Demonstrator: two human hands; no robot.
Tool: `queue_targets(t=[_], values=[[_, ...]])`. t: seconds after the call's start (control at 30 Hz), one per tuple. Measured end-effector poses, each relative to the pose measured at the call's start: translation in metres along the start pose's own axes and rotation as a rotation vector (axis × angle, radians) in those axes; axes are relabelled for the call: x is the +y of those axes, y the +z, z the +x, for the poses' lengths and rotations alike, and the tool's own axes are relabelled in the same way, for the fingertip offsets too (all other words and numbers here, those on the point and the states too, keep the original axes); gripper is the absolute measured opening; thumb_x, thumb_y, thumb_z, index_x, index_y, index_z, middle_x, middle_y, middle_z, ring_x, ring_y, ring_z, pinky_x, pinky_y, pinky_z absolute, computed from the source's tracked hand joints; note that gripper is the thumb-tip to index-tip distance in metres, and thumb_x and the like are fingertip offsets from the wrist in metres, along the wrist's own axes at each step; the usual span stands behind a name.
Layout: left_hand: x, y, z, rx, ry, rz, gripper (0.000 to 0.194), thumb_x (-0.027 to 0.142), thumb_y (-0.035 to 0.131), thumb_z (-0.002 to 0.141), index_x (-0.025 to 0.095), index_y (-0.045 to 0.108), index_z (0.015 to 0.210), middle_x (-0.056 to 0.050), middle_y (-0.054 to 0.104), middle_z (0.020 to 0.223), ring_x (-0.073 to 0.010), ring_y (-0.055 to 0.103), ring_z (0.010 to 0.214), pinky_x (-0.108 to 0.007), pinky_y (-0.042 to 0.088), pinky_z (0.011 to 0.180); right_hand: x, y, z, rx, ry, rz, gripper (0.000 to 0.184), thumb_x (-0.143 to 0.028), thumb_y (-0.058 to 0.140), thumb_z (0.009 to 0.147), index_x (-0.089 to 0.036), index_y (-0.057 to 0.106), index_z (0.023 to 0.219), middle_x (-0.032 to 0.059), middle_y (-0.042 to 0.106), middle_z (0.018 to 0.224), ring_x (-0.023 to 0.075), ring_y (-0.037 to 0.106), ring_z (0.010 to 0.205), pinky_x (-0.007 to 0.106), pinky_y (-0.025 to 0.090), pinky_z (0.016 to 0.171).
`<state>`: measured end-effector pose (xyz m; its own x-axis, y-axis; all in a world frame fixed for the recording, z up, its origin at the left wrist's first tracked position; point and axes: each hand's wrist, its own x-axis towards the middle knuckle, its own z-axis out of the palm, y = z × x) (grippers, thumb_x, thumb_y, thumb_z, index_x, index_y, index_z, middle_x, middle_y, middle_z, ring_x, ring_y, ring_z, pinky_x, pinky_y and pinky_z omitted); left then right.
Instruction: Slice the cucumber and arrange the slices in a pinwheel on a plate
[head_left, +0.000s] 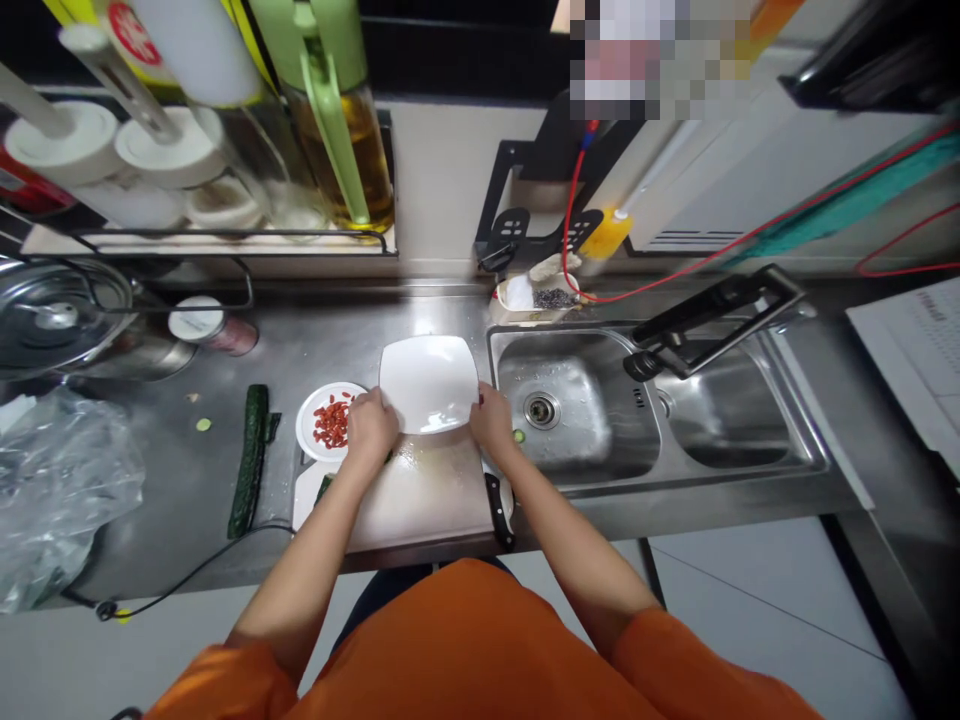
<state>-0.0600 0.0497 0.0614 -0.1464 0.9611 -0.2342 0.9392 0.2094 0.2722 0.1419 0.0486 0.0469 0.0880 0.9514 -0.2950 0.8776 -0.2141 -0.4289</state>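
Observation:
Both hands grip a white square plate (429, 385) by its two sides, over the far part of a white cutting board (420, 500). My left hand (371, 428) is closed on the plate's left edge, and my right hand (493, 420) on its right edge. Nothing lies on the plate. Partly behind my left hand is a small white dish (306, 425) of red goji berries (330, 422). A black-handled knife (499, 512) lies at the board's right edge. Further left is a whole cucumber (250, 460). A piece of green cucumber shows beside my left forearm.
Right of the board is a steel double sink (577, 410) with a black tap (705, 320). A clear plastic bag (67, 480), a pot (67, 310) and a lidded jar (214, 325) stand left. A rack with an oil bottle (337, 140) overhangs the back. A black cable (195, 558) crosses the front edge.

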Motion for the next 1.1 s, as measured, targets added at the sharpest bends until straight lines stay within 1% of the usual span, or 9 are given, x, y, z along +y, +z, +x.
queue_targets(t=[0.07,0.17,0.27,0.37,0.5,0.63,0.8,0.9,1.1], values=[[-0.005,0.003,-0.019,-0.027,0.046,0.022,0.023,0.014,0.041,0.076,0.011,0.061,0.089,-0.015,0.063,0.085,-0.0257,0.058,0.086,-0.034,0.043,0.075,0.006,0.003,-0.019,0.029,0.004,0.014,0.041,-0.003,0.035,0.074,-0.013,0.056,0.108,0.0088,0.062,0.097,0.0192,0.054,0.090,0.026,0.039,0.080],[-0.011,0.011,-0.041,-0.059,0.068,0.046,0.022,0.015,0.043,0.075,0.010,0.060,0.089,-0.014,0.063,0.084,-0.0255,0.057,0.086,-0.034,0.042,0.077,0.014,0.010,-0.042,0.003,0.023,0.012,0.039,-0.002,0.035,0.073,-0.013,0.057,0.104,0.0088,0.062,0.097,0.0189,0.054,0.092,0.025,0.038,0.080],[-0.015,0.020,-0.056,-0.069,0.056,0.060,0.023,0.015,0.044,0.075,0.010,0.060,0.091,-0.014,0.063,0.085,-0.0254,0.057,0.087,-0.035,0.040,0.080,0.020,0.017,-0.056,-0.027,0.019,0.004,0.039,-0.002,0.035,0.073,-0.014,0.057,0.102,0.0082,0.062,0.095,0.0187,0.054,0.092,0.025,0.038,0.080],[-0.019,0.027,-0.065,-0.085,0.046,0.076,0.022,0.017,0.046,0.076,0.011,0.061,0.090,-0.013,0.064,0.086,-0.0257,0.056,0.087,-0.034,0.039,0.081,0.023,0.022,-0.064,-0.044,0.043,-0.032,0.038,-0.002,0.034,0.073,-0.015,0.056,0.101,0.0078,0.061,0.093,0.0184,0.055,0.089,0.024,0.038,0.078],[-0.021,0.030,-0.069,-0.089,0.028,0.084,0.021,0.019,0.045,0.077,0.013,0.061,0.088,-0.012,0.064,0.085,-0.0261,0.055,0.088,-0.034,0.039,0.080,0.023,0.023,-0.068,-0.064,0.079,-0.070,0.038,-0.001,0.035,0.074,-0.015,0.054,0.104,0.0076,0.060,0.093,0.0175,0.055,0.085,0.023,0.039,0.076],[-0.021,0.031,-0.070,-0.089,0.034,0.090,0.021,0.019,0.045,0.077,0.013,0.061,0.088,-0.012,0.063,0.086,-0.0253,0.055,0.088,-0.035,0.038,0.081,0.020,0.023,-0.069,-0.089,0.093,-0.108,0.035,-0.001,0.039,0.075,-0.012,0.053,0.105,0.0095,0.059,0.093,0.0167,0.055,0.082,0.023,0.039,0.074],[-0.021,0.032,-0.070,-0.103,0.041,0.097,0.021,0.020,0.046,0.076,0.012,0.061,0.089,-0.013,0.062,0.088,-0.0255,0.054,0.089,-0.036,0.037,0.083,0.016,0.023,-0.070,-0.129,0.107,-0.177,0.034,-0.001,0.039,0.078,-0.009,0.051,0.109,0.0125,0.059,0.097,0.0174,0.056,0.084,0.025,0.039,0.073],[-0.022,0.033,-0.071,-0.092,0.046,0.106,0.022,0.021,0.046,0.077,0.012,0.061,0.090,-0.014,0.061,0.090,-0.0259,0.053,0.090,-0.036,0.037,0.083,0.016,0.023,-0.070,-0.148,0.111,-0.193,0.035,0.000,0.038,0.078,-0.008,0.051,0.109,0.0143,0.059,0.098,0.0184,0.057,0.085,0.026,0.040,0.074],[-0.022,0.035,-0.073,-0.087,0.040,0.126,0.022,0.021,0.047,0.078,0.012,0.062,0.091,-0.014,0.060,0.091,-0.0264,0.052,0.091,-0.036,0.037,0.082,0.017,0.023,-0.072,-0.155,0.102,-0.217,0.034,0.002,0.037,0.079,-0.008,0.051,0.108,0.0145,0.058,0.098,0.0178,0.060,0.083,0.026,0.041,0.073]])
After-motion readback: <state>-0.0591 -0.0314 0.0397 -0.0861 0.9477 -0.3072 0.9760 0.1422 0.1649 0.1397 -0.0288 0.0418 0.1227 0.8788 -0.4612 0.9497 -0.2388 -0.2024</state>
